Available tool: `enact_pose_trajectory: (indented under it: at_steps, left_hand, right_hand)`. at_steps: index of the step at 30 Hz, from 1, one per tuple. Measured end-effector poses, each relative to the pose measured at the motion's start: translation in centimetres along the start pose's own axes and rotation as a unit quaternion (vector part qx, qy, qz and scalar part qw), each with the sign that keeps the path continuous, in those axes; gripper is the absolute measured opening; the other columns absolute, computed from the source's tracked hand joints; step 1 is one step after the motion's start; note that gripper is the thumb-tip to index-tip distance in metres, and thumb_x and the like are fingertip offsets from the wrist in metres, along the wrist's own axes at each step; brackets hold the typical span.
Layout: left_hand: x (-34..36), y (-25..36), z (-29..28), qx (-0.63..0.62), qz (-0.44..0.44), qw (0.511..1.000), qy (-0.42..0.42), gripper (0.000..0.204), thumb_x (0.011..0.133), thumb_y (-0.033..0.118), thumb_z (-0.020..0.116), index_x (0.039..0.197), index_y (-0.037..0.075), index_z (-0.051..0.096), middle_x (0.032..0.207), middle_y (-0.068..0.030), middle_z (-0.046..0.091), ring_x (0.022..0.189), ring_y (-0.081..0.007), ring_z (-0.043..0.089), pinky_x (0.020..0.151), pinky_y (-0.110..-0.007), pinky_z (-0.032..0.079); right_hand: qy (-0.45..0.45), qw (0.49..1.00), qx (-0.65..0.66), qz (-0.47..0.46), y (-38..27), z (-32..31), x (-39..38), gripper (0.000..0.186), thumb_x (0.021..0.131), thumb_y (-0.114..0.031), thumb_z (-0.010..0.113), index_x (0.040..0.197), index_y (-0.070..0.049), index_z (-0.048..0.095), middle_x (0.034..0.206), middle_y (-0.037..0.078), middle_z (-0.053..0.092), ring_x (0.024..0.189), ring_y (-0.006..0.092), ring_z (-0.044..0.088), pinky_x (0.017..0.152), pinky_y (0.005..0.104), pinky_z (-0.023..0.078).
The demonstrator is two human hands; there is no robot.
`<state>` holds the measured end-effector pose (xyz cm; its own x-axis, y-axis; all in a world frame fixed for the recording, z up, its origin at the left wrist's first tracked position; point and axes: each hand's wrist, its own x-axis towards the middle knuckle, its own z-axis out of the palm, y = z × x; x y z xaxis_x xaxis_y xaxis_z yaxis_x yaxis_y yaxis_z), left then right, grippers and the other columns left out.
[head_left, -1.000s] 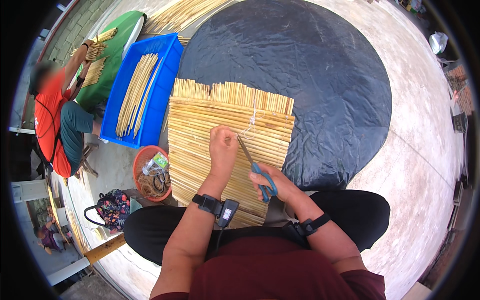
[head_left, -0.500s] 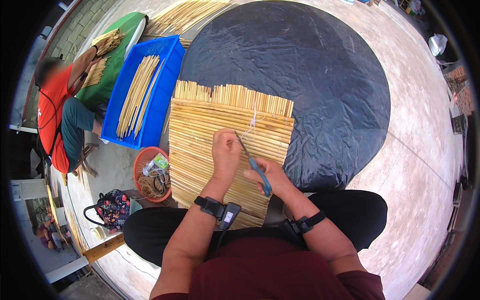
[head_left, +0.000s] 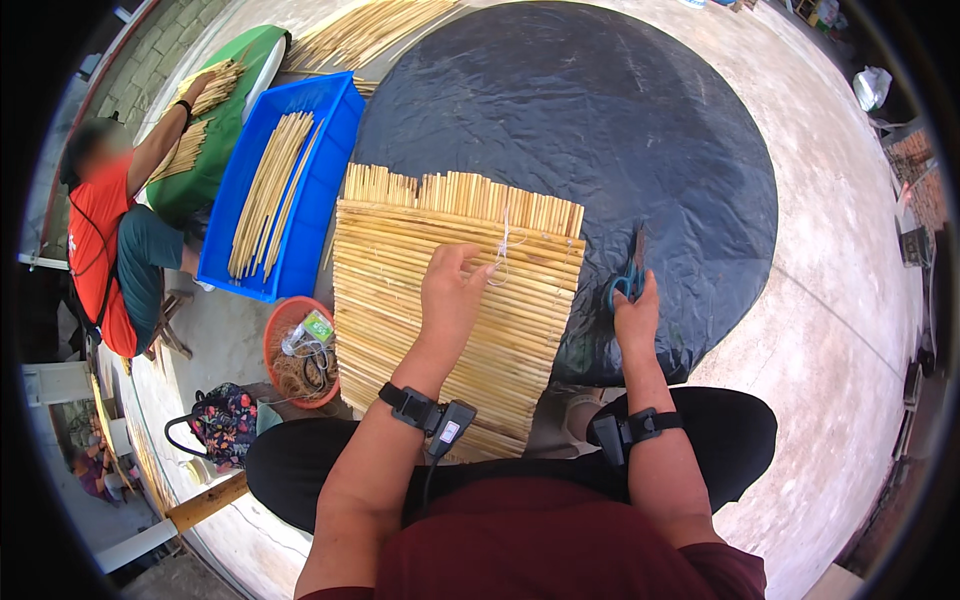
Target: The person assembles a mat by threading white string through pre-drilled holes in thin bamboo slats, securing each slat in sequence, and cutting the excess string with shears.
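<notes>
Head-height fisheye downward onto slatted mat (head_left: 505,320), rim perhaps soft

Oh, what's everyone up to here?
A seated person's left hand is over a mat of pale sticks, close to some white string; whether it has a grip on that string is unclear. The right hand holds blue-handled scissors over the black sheet, to the right of the mat. To the left, a co-worker in orange reaches toward sticks on a green cover.
</notes>
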<state>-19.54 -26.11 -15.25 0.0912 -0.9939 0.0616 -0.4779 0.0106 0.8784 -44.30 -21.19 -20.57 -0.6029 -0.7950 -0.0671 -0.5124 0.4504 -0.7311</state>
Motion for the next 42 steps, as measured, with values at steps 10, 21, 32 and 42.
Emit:
enact_pose_trajectory:
  at_steps: [10, 21, 32, 42]
  left_hand:
    - [0.6, 1.5, 1.7, 0.113, 0.016, 0.993, -0.042, 0.015, 0.078, 0.008, 0.069, 0.089, 0.003, 0.061, 0.089, -0.0098, 0.059, 0.083, -0.0276, 0.059, 0.077, -0.036, 0.048]
    - [-0.6, 0.2, -2.0, -0.328, -0.038, 0.937, -0.111, 0.007, 0.093, 0.010, 0.053, 0.089, 0.004, 0.054, 0.070, -0.0046, 0.060, 0.071, -0.0126, 0.058, 0.075, -0.026, 0.045]
    - [-1.7, 4.9, -4.4, -0.491, -0.378, 0.731, -0.284, 0.012, 0.095, 0.018, 0.054, 0.094, 0.007, 0.057, 0.069, -0.0033, 0.056, 0.053, -0.0102, 0.047, 0.054, -0.028, 0.045]
    - [2.3, 4.6, -3.7, 0.196, 0.053, 0.978, -0.042, 0.036, 0.088, 0.037, 0.060, 0.086, 0.001, 0.063, 0.085, -0.0195, 0.064, 0.079, -0.0350, 0.061, 0.072, -0.042, 0.049]
  right_hand:
    - [-0.156, 0.976, -0.134, -0.076, -2.8, -0.9, -1.3, 0.050, 0.081, -0.009, 0.063, 0.127, 0.007, 0.048, 0.128, 0.032, 0.046, 0.118, 0.0439, 0.046, 0.098, 0.0425, 0.041]
    - [-0.317, 0.894, 0.315, 0.034, -4.7, 2.1, -3.8, 0.040, 0.089, -0.014, 0.061, 0.122, 0.005, 0.049, 0.107, 0.018, 0.065, 0.095, 0.0221, 0.064, 0.082, 0.0295, 0.048]
    - [-0.273, 0.941, 0.201, -0.009, -4.3, 2.6, -4.0, 0.031, 0.086, -0.013, 0.062, 0.112, 0.003, 0.058, 0.098, 0.015, 0.067, 0.091, 0.0215, 0.063, 0.080, 0.0306, 0.047]
    - [-0.277, 0.941, 0.193, -0.004, -4.0, 3.1, -4.3, 0.028, 0.089, -0.007, 0.059, 0.114, 0.004, 0.056, 0.102, 0.009, 0.066, 0.091, 0.0112, 0.059, 0.082, 0.0270, 0.046]
